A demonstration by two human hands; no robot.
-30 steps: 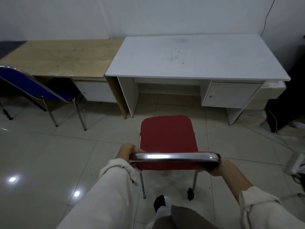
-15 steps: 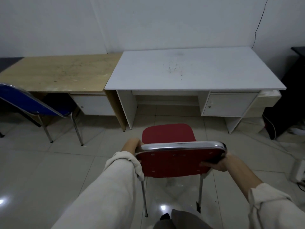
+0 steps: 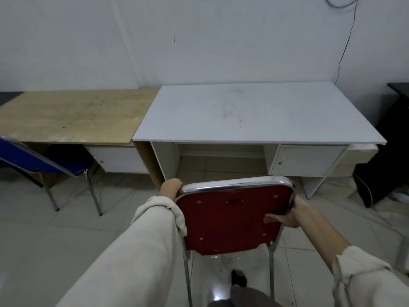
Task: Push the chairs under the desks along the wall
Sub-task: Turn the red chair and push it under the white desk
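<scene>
A red chair (image 3: 230, 220) with a chrome frame stands right in front of me, its backrest facing me and hiding the seat. My left hand (image 3: 169, 188) grips the backrest's upper left corner. My right hand (image 3: 287, 216) holds the right edge, thumb on the back panel. Just beyond the chair is the white desk (image 3: 254, 114) against the wall, with an open knee space under its left half. To its left stands a wooden desk (image 3: 70, 116) with a blue chair (image 3: 42, 165) partly under it.
The white desk has a cabinet (image 3: 305, 160) under its right side. A dark piece of furniture (image 3: 389, 165) and cables stand at the far right. A cable runs down the wall. The floor is glossy tile (image 3: 55, 240). My foot (image 3: 239, 276) shows below the chair.
The red chair has moved forward toward the white desk and its back now stands more upright before me. Both hands kept their hold. The view has lifted toward the wall.
</scene>
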